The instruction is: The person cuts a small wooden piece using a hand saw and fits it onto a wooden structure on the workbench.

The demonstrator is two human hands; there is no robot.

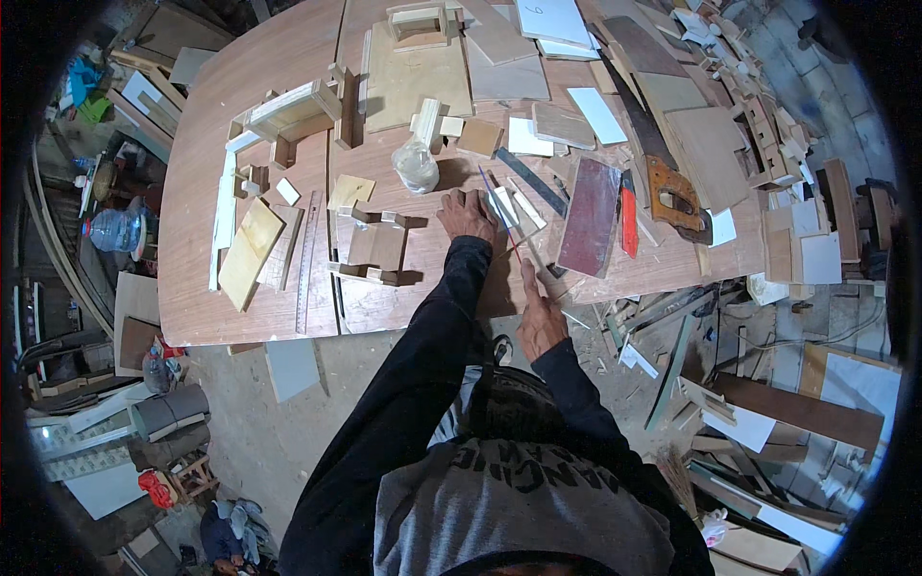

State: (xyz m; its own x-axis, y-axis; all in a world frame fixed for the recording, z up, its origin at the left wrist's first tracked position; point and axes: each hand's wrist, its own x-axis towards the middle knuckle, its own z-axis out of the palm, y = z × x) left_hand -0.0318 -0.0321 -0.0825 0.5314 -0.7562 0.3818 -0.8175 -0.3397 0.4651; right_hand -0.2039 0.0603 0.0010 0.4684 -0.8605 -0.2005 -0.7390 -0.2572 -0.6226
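My left hand point(468, 215) presses down near the front edge of the table, its fingers bent and close together. Whatever lies beneath those fingers is hidden. Just right of it are short pale wood strips point(525, 206). My right hand point(543, 322) is closed at the table's edge, index finger stretched along a long thin tool point(516, 248), reddish near the hand and dark at its far end. The tool slants up and left across the strips; its exact kind is too fine to make out. A cloudy plastic jar point(416, 167) stands beyond my left hand.
Left of my hands sit a small wooden assembly point(375, 245), a ruler point(309, 259) and a larger wooden frame point(293, 113). To the right lie a dark red board point(588, 217), a red-handled tool point(629, 216) and a handsaw point(672, 192). Wood offcuts litter the floor.
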